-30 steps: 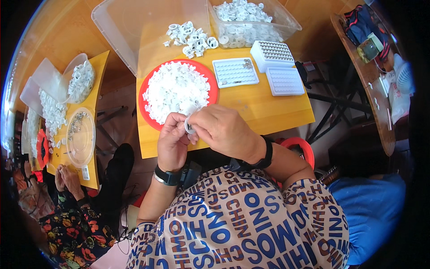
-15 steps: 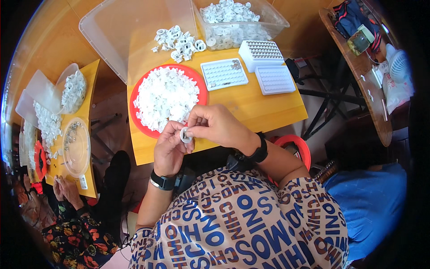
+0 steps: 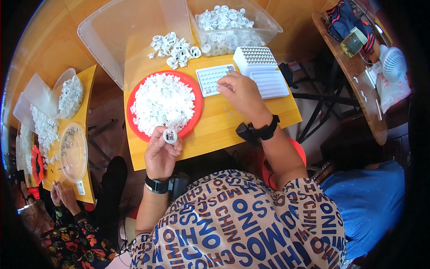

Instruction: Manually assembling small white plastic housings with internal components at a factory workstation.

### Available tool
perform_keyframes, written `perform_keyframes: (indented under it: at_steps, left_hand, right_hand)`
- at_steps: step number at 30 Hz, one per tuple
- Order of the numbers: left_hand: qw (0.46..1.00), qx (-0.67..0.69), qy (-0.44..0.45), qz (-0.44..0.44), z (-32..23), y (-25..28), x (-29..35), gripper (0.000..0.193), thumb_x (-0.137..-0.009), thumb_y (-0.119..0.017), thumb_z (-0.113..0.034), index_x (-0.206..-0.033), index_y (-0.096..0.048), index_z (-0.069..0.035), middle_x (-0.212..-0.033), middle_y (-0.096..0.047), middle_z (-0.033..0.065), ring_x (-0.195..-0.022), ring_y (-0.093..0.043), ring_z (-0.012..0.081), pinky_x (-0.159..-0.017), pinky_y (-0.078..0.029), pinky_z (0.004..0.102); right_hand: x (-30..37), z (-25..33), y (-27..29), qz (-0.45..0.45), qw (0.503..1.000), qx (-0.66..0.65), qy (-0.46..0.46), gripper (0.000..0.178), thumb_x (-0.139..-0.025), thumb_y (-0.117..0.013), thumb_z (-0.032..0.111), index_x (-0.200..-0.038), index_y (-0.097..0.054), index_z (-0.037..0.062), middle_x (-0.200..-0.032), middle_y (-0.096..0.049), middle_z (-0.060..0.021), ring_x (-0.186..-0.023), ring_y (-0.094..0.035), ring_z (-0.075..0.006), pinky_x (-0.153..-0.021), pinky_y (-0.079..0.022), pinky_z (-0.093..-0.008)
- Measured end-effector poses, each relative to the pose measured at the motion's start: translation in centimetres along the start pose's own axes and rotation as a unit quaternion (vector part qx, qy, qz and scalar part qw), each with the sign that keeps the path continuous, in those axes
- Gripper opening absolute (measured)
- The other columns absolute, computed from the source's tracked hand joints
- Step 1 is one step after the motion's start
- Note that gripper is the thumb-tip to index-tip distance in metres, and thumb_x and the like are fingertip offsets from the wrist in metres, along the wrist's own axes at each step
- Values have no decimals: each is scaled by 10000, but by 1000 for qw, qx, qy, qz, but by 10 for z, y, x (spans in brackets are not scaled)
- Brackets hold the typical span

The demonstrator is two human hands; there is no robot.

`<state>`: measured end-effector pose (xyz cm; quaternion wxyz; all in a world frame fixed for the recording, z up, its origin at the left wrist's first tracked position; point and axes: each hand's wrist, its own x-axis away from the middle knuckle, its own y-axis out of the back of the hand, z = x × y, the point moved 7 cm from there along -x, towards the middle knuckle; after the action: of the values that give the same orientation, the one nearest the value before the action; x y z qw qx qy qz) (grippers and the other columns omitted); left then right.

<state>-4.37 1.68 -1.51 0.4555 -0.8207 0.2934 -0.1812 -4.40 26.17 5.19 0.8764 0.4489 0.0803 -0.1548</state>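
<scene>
My left hand [image 3: 161, 153] is closed on a small round white plastic part [image 3: 170, 136] with a dark metal piece inside, held up at the near rim of a red round tray [image 3: 130, 110]. Loose white plastic parts [image 3: 161, 101] are heaped on that tray. Farther right, my right hand [image 3: 243, 95] hovers at the near right side of a shallow white tray [image 3: 207, 85] with rows of recesses. Its fingers are bent together; anything between them is too small to make out. A few small metal pieces [image 3: 230, 68] lie at the tray's far right corner.
Behind are a clear tub [image 3: 268, 29] of white parts, a loose pile of white parts [image 3: 179, 51] and stacked white trays [image 3: 255, 57]. A red bucket [image 3: 295, 150] stands below the table's near edge. Another person's hands [image 3: 65, 196] rest at the left table [image 3: 85, 179].
My right hand has left the white part and moved right and away to the recessed tray. My left hand keeps the part, now slightly left with its open face showing.
</scene>
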Motion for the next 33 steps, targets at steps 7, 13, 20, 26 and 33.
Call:
perform_keyframes:
  at_steps: [7,13,20,26,33]
  left_hand:
    - [1000,22,-2,16,-3,-2,1,148,-931,-526,-159,-992,-490,-30,-838,-589,138,-762,-547,223,-694,-449,293]
    - [998,50,0,23,-4,-8,2,153,-923,-535,-167,-968,-504,-24,-818,-576,134,-747,-536,213,-656,-443,284]
    - [997,70,7,40,-3,-14,0,150,-917,-534,-166,-957,-507,-24,-799,-565,126,-707,-527,204,-601,-430,272]
    - [999,35,-1,39,-3,-13,-1,150,-926,-528,-178,-950,-509,-31,-791,-569,123,-706,-532,196,-594,-423,266]
    - [1000,-10,-7,3,-2,-8,-1,186,-917,-559,-203,-985,-494,-43,-765,-590,131,-689,-550,207,-620,-424,280]
  right_hand:
    - [-3,-28,-20,19,999,37,29,156,-792,-650,204,-835,-710,66,-798,-604,-149,-771,-603,-335,-715,-479,-428]
    - [-8,-31,-27,24,997,72,11,144,-810,-615,178,-781,-699,65,-785,-602,-153,-783,-599,-342,-708,-477,-431]
    - [-11,-28,-10,-61,998,-14,7,125,-842,-590,143,-876,-656,42,-784,-623,-150,-721,-604,-326,-657,-485,-403]
    - [-6,-45,-29,8,942,-317,-106,124,-850,-629,118,-891,-629,1,-783,-645,-54,-689,-589,-124,-634,-482,-265]
    - [4,-6,-57,75,855,-498,-128,85,-819,-665,38,-888,-627,5,-815,-644,-12,-724,-590,-79,-659,-482,-222]
